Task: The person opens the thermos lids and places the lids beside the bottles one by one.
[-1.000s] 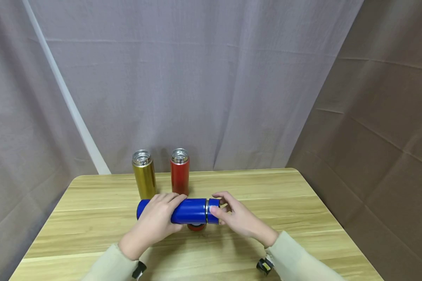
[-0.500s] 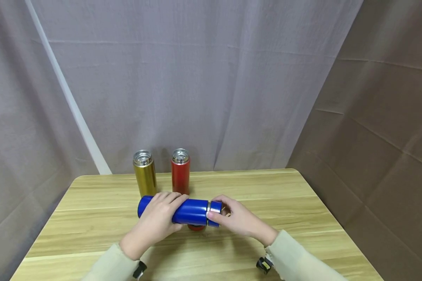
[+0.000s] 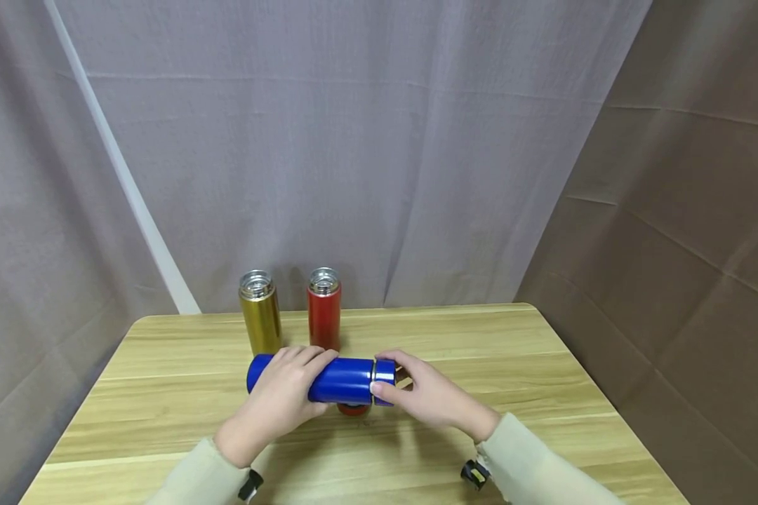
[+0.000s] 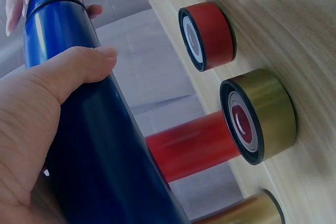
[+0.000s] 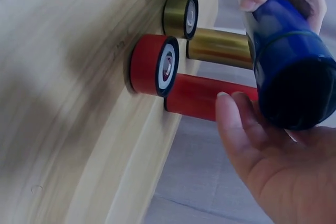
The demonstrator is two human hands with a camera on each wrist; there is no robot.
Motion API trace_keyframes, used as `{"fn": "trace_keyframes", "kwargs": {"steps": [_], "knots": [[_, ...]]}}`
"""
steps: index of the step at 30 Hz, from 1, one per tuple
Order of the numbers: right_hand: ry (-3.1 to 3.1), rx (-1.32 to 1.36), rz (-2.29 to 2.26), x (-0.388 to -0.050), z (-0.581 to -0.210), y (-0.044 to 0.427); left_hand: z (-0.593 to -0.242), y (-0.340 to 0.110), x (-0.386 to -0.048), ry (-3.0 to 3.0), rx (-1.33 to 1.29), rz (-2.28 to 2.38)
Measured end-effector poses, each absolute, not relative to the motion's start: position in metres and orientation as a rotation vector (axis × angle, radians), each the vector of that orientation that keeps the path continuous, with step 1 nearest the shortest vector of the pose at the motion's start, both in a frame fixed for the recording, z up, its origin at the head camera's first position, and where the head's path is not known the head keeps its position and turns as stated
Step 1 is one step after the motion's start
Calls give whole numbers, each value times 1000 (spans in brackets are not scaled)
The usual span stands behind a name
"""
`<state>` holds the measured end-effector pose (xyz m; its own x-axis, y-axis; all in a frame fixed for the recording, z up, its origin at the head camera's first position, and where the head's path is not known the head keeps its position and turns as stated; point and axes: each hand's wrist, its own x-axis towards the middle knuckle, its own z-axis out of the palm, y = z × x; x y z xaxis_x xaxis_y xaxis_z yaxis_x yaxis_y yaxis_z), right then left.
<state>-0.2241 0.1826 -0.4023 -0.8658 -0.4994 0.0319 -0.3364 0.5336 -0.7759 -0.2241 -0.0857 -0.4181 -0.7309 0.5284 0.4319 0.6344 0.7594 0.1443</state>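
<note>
A blue thermos bottle (image 3: 344, 381) is held lying sideways above the table. My left hand (image 3: 284, 386) grips it round the body, its thumb along the near side in the left wrist view. At the bottle's right end, my right hand (image 3: 432, 396) pinches the blue lid (image 3: 385, 379), with the thumb in front and the fingers behind. A thin seam shows between lid and body. Beneath the bottle, a red lid (image 4: 216, 35) and a gold lid (image 4: 270, 116) sit on the table with their inner sides up; the bottle hides the gold one from the head view.
Behind the hands stand a gold thermos bottle (image 3: 261, 321) and a red thermos bottle (image 3: 324, 319), both lidless with steel mouths showing. They share the wooden table (image 3: 512, 351). Grey curtains (image 3: 354, 175) hang behind the table's far edge, and brown cloth (image 3: 688, 210) is at the right.
My right thumb and fingers have shifted round the blue lid, the thumb now lower by the seam. The lid looked slightly tilted half a second ago and is straighter now. My left hand stays nearly still.
</note>
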Motion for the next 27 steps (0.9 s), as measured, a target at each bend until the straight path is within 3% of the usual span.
{"fn": "trace_keyframes", "kwargs": {"steps": [27], "knots": [[2854, -879, -1023, -222, -408, 185, -421, -86, -226, -2625, -839, -377]]}}
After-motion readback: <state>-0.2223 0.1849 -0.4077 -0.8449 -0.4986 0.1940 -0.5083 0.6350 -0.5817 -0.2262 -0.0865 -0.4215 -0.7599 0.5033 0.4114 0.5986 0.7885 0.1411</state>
